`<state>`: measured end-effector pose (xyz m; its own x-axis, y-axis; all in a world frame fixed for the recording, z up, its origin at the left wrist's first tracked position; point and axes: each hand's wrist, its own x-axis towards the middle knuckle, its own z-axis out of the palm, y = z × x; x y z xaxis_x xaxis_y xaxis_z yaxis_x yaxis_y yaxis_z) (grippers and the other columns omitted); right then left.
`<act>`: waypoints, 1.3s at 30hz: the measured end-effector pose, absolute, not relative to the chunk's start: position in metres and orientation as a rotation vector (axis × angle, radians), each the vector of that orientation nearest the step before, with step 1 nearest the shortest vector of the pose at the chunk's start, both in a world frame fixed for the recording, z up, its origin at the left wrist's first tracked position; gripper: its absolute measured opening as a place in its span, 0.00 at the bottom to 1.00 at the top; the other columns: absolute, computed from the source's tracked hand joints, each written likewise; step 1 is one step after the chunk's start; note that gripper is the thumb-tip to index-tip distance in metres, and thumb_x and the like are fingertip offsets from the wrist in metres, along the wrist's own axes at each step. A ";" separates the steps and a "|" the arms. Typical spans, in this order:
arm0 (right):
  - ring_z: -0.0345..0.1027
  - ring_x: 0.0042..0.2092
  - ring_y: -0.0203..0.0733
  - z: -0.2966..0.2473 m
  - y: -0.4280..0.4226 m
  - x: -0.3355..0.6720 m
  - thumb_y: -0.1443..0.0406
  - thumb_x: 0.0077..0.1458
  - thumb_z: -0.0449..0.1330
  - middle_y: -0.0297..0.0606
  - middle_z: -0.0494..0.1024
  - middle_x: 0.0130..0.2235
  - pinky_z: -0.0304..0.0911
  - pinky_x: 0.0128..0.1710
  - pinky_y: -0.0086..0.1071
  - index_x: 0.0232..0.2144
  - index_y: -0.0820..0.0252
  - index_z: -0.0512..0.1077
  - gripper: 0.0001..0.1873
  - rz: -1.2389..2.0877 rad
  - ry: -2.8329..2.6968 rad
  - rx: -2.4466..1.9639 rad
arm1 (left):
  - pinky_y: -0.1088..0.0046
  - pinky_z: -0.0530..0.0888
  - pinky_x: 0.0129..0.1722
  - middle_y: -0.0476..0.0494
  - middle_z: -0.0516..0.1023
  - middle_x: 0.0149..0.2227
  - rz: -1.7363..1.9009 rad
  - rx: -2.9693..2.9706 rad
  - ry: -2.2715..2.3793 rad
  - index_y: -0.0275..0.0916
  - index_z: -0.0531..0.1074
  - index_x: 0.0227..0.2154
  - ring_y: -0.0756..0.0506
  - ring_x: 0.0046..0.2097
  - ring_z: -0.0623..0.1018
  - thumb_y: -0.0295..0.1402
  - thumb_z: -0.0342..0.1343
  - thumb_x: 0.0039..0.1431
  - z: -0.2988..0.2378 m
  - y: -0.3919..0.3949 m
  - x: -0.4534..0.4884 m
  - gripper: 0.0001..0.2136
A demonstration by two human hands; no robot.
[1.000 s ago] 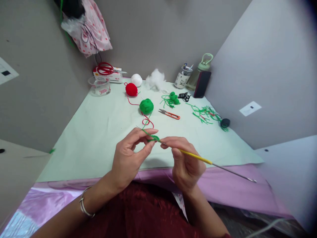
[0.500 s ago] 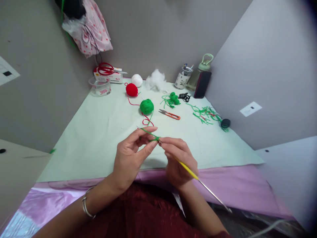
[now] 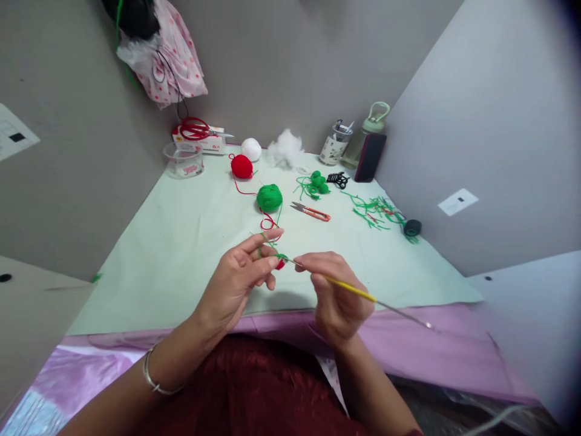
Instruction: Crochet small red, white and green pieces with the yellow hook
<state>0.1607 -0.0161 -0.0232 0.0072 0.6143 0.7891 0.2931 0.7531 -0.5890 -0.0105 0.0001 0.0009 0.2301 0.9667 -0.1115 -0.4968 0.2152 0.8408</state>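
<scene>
Green-and-red yarnwork (image 3: 281, 261), partly hidden, is pinched by left fingers (image 3: 263, 267); right fingers (image 3: 324, 261) grip a hook (image 3: 350, 287), working tip unclear.

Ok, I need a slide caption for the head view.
Left hand pinching a small green-and-red yarn piece, right hand holding a yellow-handled hook.

I wear a dark red garment (image 3: 258, 387), creased and faintly shiny, and, behind my bare left hand (image 3: 229, 278), a thin silver bangle (image 3: 146, 370) rounding the forearm (image 3: 179, 348).
</scene>
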 end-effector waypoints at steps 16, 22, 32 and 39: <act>0.77 0.42 0.41 -0.020 -0.017 0.156 0.68 0.68 0.62 0.37 0.84 0.41 0.73 0.42 0.37 0.44 0.49 0.84 0.11 0.650 -1.420 -0.773 | 0.82 0.76 0.27 0.51 0.79 0.33 1.123 0.856 0.724 0.41 0.82 0.53 0.56 0.26 0.75 0.31 0.72 0.55 0.001 -0.002 -0.004 0.21; 0.76 0.33 0.37 -0.018 -0.016 0.161 0.64 0.69 0.61 0.35 0.82 0.36 0.73 0.34 0.34 0.41 0.51 0.84 0.09 0.873 -1.187 -0.680 | 0.83 0.72 0.21 0.54 0.76 0.31 0.961 0.734 0.623 0.41 0.82 0.54 0.61 0.20 0.61 0.29 0.75 0.51 0.007 0.003 -0.011 0.25; 0.77 0.37 0.39 -0.018 -0.012 0.152 0.62 0.67 0.64 0.37 0.85 0.38 0.73 0.36 0.34 0.39 0.52 0.84 0.07 0.883 -1.200 -0.720 | 0.82 0.77 0.29 0.51 0.78 0.32 1.136 0.835 0.674 0.45 0.84 0.50 0.54 0.30 0.75 0.29 0.74 0.54 -0.002 -0.003 0.000 0.20; 0.75 0.35 0.39 -0.018 -0.015 0.149 0.67 0.68 0.61 0.36 0.85 0.38 0.72 0.36 0.35 0.43 0.50 0.84 0.10 0.640 -1.321 -0.829 | 0.79 0.76 0.30 0.51 0.77 0.34 1.178 0.848 0.763 0.43 0.84 0.49 0.57 0.26 0.71 0.33 0.72 0.57 -0.006 -0.003 0.002 0.16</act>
<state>0.1487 -0.0147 -0.0177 0.1547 0.8067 0.5703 0.0520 0.5698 -0.8201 0.0019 -0.0033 -0.0061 0.2173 0.9738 -0.0673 -0.4596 0.1629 0.8731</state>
